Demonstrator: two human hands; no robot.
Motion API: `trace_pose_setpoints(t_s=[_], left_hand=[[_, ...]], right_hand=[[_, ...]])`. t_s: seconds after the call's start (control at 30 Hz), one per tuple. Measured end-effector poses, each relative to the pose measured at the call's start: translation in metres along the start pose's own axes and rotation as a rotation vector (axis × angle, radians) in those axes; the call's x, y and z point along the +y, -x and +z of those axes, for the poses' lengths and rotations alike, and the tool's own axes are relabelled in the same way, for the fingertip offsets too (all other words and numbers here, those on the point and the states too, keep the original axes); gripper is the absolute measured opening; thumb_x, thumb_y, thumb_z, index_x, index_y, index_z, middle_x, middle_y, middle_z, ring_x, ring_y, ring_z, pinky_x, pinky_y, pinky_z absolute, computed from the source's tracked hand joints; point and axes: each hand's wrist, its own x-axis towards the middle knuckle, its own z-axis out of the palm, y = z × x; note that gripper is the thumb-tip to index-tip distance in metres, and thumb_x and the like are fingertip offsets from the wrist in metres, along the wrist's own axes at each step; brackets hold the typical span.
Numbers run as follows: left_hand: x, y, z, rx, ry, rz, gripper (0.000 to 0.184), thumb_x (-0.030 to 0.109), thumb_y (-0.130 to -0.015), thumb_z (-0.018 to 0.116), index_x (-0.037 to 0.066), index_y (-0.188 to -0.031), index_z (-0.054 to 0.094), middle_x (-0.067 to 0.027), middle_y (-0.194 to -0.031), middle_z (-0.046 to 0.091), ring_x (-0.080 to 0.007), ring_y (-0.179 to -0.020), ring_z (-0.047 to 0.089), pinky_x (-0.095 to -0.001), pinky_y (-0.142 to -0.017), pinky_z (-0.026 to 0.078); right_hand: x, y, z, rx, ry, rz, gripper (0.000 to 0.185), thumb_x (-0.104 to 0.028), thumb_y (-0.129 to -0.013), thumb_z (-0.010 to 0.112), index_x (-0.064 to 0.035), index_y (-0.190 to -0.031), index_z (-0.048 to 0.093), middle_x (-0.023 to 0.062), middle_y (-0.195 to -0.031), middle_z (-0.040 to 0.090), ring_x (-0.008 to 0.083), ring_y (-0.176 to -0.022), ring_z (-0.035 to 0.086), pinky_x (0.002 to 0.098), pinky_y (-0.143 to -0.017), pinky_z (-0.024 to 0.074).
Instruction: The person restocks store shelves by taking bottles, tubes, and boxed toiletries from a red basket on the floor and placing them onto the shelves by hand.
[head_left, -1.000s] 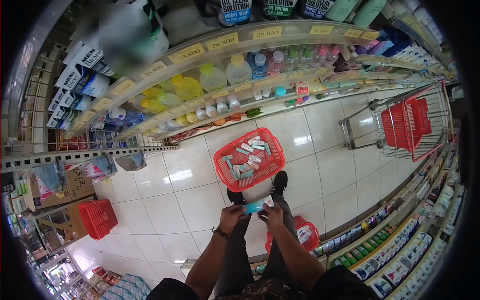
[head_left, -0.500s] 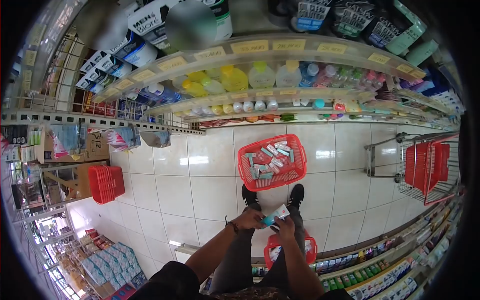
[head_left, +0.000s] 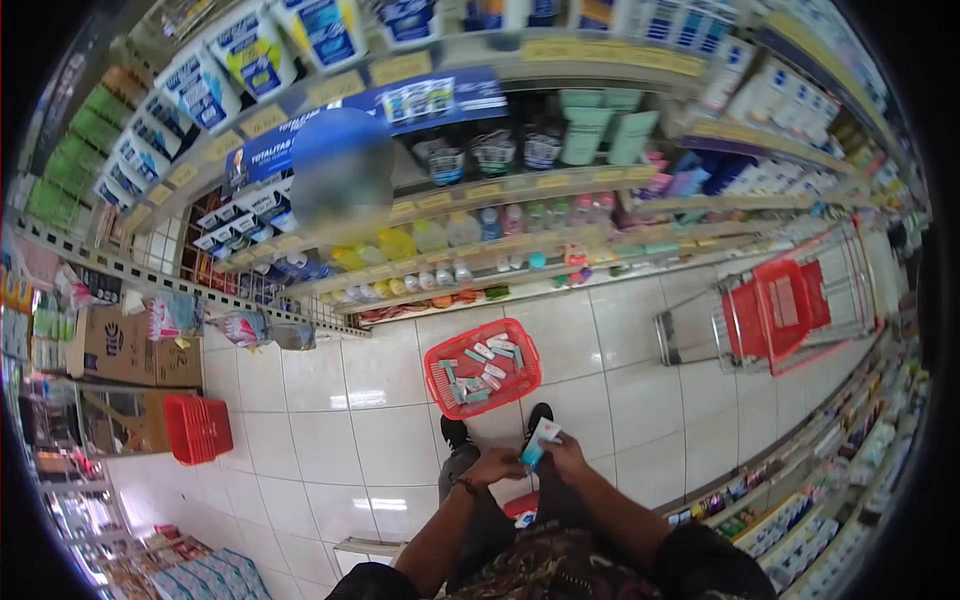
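Between my two hands is a small white-and-teal box (head_left: 541, 443), tilted with its white end uppermost. My left hand (head_left: 498, 466) is closed on its lower teal end. From the other side, the fingers of my right hand (head_left: 567, 458) grip its right edge. In front of my feet, a red shopping basket (head_left: 508, 386) stands on the floor. Several small white-and-teal packs (head_left: 490, 372) lie loosely in it, pointing different ways. The print on the held box is too small to read.
Shelves of toiletries (head_left: 440, 235) run along the far side. A trolley (head_left: 690, 325) with a red basket part stands at the right. Stacked red baskets (head_left: 197, 430) are at the left, below cardboard boxes (head_left: 125, 345). Part of another red basket (head_left: 522, 507) shows near my legs.
My view has tilted up and turned, so more upper shelving shows and the basket appears further left. The box stands more upright in my hands; both keep hold of it.
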Motion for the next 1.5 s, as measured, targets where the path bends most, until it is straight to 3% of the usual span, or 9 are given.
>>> trace_pose_setpoints(t_s=[0.6, 0.97, 1.17, 1.27, 1.3, 1.37, 1.4, 1.47, 1.5], left_hand=[[0.076, 0.103, 0.055, 0.488, 0.06, 0.276, 0.031, 0.011, -0.102, 0.063, -0.003, -0.129, 0.065, -0.0142, -0.112, 0.074, -0.0231, -0.095, 0.074, -0.0349, -0.082, 0.062], [-0.113, 0.206, -0.034, 1.098, 0.325, -0.135, 0.029, 0.015, -0.092, 0.074, 0.002, -0.118, 0.068, -0.0127, -0.1, 0.074, -0.0276, -0.085, 0.073, -0.0445, -0.067, 0.059], [-0.186, 0.238, -0.033, 0.968, -0.03, -0.209, 0.029, 0.021, -0.093, 0.074, 0.005, -0.118, 0.071, -0.0119, -0.1, 0.075, -0.0257, -0.084, 0.072, -0.0404, -0.07, 0.056], [-0.191, 0.225, -0.047, 0.772, -0.701, -0.139, 0.029, 0.038, -0.097, 0.056, 0.014, -0.102, 0.072, -0.0127, -0.1, 0.076, -0.0363, -0.094, 0.072, -0.0505, -0.078, 0.057], [-0.187, 0.213, -0.051, 0.863, -0.387, -0.084, 0.028, 0.029, -0.089, 0.074, 0.008, -0.106, 0.079, -0.0031, -0.088, 0.074, -0.0177, -0.076, 0.065, -0.0364, -0.064, 0.052], [-0.178, 0.184, -0.072, 0.792, -0.297, -0.131, 0.031, 0.029, -0.089, 0.073, 0.008, -0.112, 0.076, -0.0039, -0.098, 0.075, -0.0192, -0.079, 0.067, -0.036, -0.064, 0.053], [-0.175, 0.185, -0.087, 0.642, -0.669, 0.405, 0.032, 0.027, -0.091, 0.071, 0.008, -0.116, 0.073, -0.0059, -0.105, 0.074, -0.0215, -0.084, 0.07, -0.0382, -0.067, 0.057], [-0.12, 0.159, -0.088, 0.763, 0.205, -0.065, 0.031, 0.024, -0.094, 0.064, 0.008, -0.12, 0.071, -0.01, -0.108, 0.074, -0.0254, -0.095, 0.073, -0.043, -0.075, 0.06], [-0.095, 0.151, -0.09, 0.806, 0.16, -0.074, 0.031, 0.023, -0.096, 0.061, 0.008, -0.121, 0.07, -0.0112, -0.111, 0.074, -0.0275, -0.098, 0.073, -0.0452, -0.075, 0.06]], right_hand=[[-0.126, 0.054, 0.006, -0.224, -0.002, -0.049, 0.026, -0.022, -0.095, 0.075, -0.0067, -0.115, 0.066, 0.0069, -0.091, 0.07, 0.0181, -0.08, 0.07, 0.0304, -0.066, 0.0533], [-0.151, 0.033, -0.054, 0.066, -0.39, 0.003, 0.024, -0.023, -0.097, 0.068, -0.0077, -0.114, 0.062, 0.01, -0.104, 0.068, 0.0247, -0.097, 0.066, 0.0414, -0.087, 0.0531], [-0.15, 0.049, -0.088, 0.208, -0.499, -0.059, 0.03, -0.022, -0.096, 0.067, -0.007, -0.121, 0.059, 0.0129, -0.112, 0.068, 0.0286, -0.106, 0.066, 0.0433, -0.094, 0.0529], [-0.145, 0.068, -0.094, 0.219, -0.535, -0.068, 0.035, -0.024, -0.098, 0.063, -0.0093, -0.128, 0.056, 0.015, -0.122, 0.065, 0.0315, -0.111, 0.065, 0.0449, -0.097, 0.0519], [-0.148, 0.077, -0.091, 0.23, -0.565, -0.063, 0.036, -0.025, -0.098, 0.062, -0.0102, -0.13, 0.055, 0.0155, -0.125, 0.063, 0.0321, -0.112, 0.065, 0.0453, -0.098, 0.0516], [-0.148, 0.091, -0.086, 0.245, -0.557, -0.082, 0.037, -0.026, -0.099, 0.061, -0.011, -0.132, 0.054, 0.0156, -0.126, 0.063, 0.0325, -0.113, 0.065, 0.0455, -0.098, 0.0514], [-0.147, 0.097, -0.083, 0.263, -0.562, -0.092, 0.038, -0.027, -0.099, 0.061, -0.0118, -0.133, 0.053, 0.0158, -0.128, 0.062, 0.0329, -0.114, 0.064, 0.0457, -0.099, 0.0513], [-0.143, 0.107, -0.077, 0.271, -0.563, -0.118, 0.038, -0.027, -0.099, 0.061, -0.0118, -0.133, 0.053, 0.0156, -0.127, 0.062, 0.0328, -0.113, 0.065, 0.0453, -0.098, 0.0514], [-0.14, 0.113, -0.074, 0.276, -0.57, -0.138, 0.037, -0.027, -0.099, 0.061, -0.0119, -0.132, 0.053, 0.0154, -0.127, 0.062, 0.0327, -0.113, 0.065, 0.045, -0.098, 0.0516]])
